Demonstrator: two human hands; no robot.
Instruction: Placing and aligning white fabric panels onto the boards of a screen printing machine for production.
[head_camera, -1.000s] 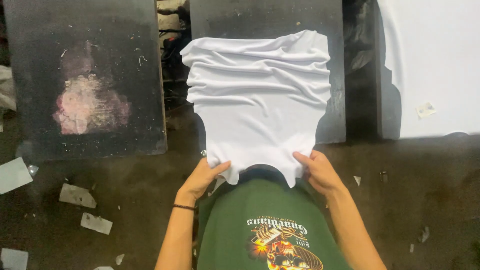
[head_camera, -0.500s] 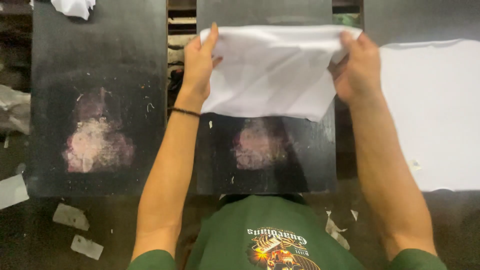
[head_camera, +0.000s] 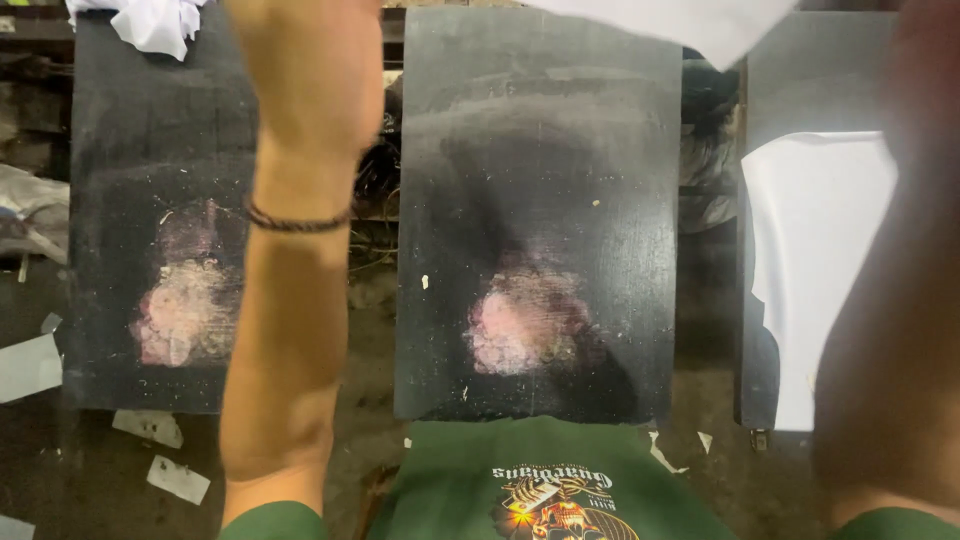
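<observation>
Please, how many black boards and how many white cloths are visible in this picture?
black boards: 3
white cloths: 3 (one is cut off at the top edge)
Total: 6

centre board (head_camera: 540, 150): matt black, scuffed, pinkish ink stain low. left board (head_camera: 150, 150): same worn finish. white cloth (head_camera: 700, 25) top edge: soft, smooth. right board's white cloth (head_camera: 810, 250): flat, matt. bracelet (head_camera: 295, 222): braided cord.
</observation>
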